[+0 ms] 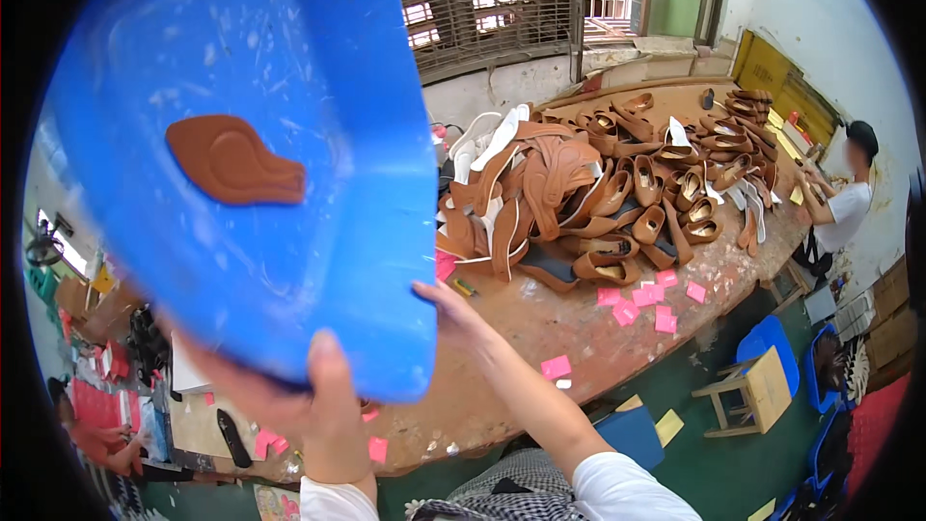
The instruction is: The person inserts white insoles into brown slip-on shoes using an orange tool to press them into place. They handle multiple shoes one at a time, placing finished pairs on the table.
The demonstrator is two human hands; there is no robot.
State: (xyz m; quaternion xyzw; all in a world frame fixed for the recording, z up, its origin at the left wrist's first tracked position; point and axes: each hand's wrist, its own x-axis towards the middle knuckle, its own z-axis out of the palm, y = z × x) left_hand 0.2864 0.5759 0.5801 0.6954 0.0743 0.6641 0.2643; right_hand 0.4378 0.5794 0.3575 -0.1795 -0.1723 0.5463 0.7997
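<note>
Left grip (330, 410) and right grip (451, 315) clamp the blue tub (371, 251) by its edges. Open room surrounds the embossed brown insole (231, 160) inside.

A: Specify the tray (381, 222) colour.
B: Blue, marked with whitish scuffs. The insole (227, 159) in it is plain reddish brown.
A: Specify the shoes (608, 268).
B: Brown outside; several linings are golden tan.
A: Paper slips (625, 313)?
B: Bright pink. The floor (709, 352) is green.
A: Identify the patterned garment (521, 487).
B: Dark-and-white check, worn with plain white sleeves (627, 492).
</note>
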